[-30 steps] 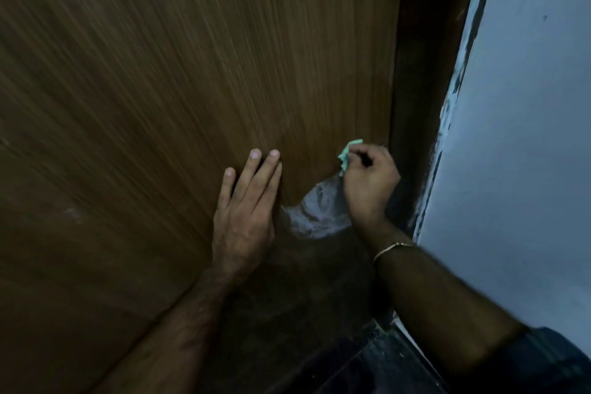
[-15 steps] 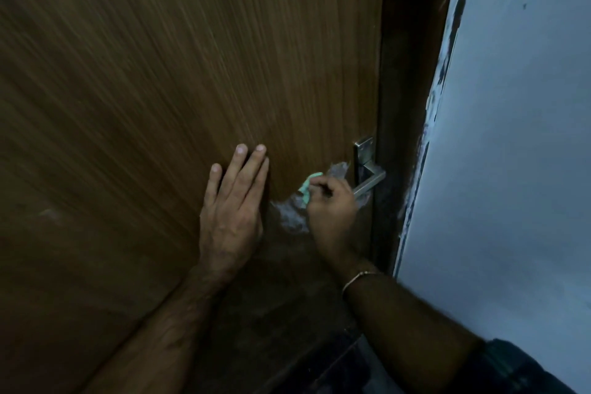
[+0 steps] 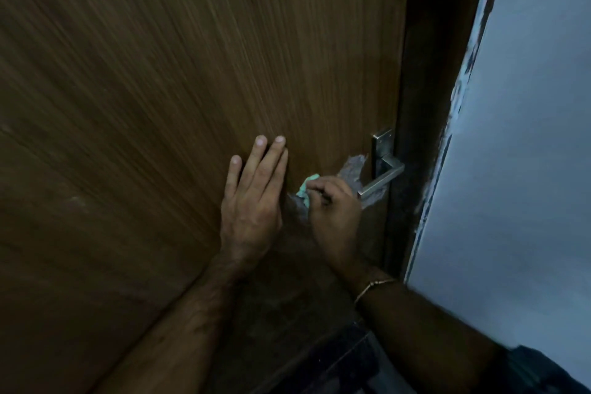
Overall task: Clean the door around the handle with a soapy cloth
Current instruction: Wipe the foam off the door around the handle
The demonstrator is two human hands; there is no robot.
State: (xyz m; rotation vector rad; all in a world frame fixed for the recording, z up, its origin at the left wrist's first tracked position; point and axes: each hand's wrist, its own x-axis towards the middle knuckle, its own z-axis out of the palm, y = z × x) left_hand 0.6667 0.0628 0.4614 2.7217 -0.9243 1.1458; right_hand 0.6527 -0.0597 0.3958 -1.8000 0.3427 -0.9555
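Suds already streak the door (image 3: pixel 192 73) beside the handle (image 3: pixel 382 181); my right hand (image 3: pixel 335 211) grips the cloth (image 3: pixel 305 190), left hand (image 3: pixel 252 198) flat, wiping unfinished.

Bare forearms; a thin gold bracelet (image 3: pixel 373 285) on the right wrist, a dark blue sleeve (image 3: pixel 540 371) above.

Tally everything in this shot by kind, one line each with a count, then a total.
Hands: 2, left hand flat on the door, right hand gripping the cloth
Cloths: 1, green cloth
Door handles: 1, metal handle
Doors: 1, wooden door
Bracelets: 1, bracelet on the right wrist
Total: 6
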